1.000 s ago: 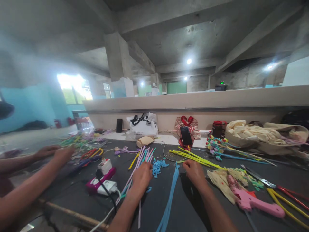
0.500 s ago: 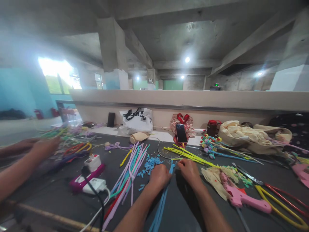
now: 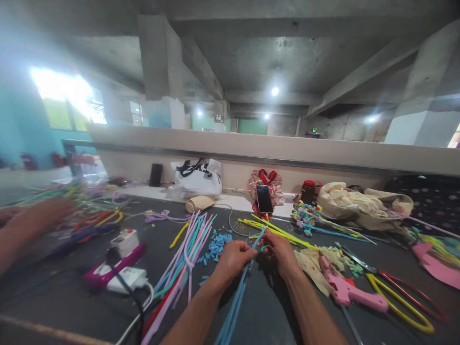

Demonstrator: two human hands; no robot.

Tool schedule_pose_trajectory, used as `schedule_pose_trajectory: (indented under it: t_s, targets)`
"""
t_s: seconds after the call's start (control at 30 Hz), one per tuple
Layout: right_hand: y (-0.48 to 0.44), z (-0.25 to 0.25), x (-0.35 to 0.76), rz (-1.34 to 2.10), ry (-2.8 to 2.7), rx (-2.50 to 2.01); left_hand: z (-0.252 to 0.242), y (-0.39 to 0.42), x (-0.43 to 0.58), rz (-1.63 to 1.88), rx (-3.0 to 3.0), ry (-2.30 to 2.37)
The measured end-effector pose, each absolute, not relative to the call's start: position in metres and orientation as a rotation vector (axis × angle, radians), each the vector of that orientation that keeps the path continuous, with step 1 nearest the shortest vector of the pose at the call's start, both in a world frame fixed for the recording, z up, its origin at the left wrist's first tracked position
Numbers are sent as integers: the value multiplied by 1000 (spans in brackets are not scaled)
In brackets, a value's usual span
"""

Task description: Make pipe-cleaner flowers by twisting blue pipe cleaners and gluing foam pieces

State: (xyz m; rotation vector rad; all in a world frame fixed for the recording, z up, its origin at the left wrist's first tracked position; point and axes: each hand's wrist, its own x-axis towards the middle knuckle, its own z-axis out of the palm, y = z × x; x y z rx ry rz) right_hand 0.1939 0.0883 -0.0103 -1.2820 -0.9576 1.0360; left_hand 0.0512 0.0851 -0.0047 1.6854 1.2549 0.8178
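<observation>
Several long blue pipe cleaners run from the table's near side up between my hands. My left hand is closed on them in a pinch, thumb and forefinger near their upper part. At their upper tips, my right hand has its fingers pinched together on the blue ends. A small teal piece shows just under its fingertips. Left of my hands is a pile of short cut blue pieces. Beside that lies a bundle of lilac, teal and pink pipe cleaners. Yellow-green pipe cleaners lie behind my right hand.
A pink glue gun and scissors with red and yellow handles lie at right. A power strip with plugs and cables is at left. Another person's arm reaches in at far left. A phone leans at the back.
My hands have come slightly closer together, and my right fingers now meet the blue tips. The view has turned a little right. The other person's hand has shifted left in view.
</observation>
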Motion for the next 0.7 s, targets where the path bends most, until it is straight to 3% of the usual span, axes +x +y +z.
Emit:
schedule_pose_trajectory:
  t_s: [0.7]
  targets:
    - [102,-20,194,1239,-725,-946,-2,73,57,609,1441,916]
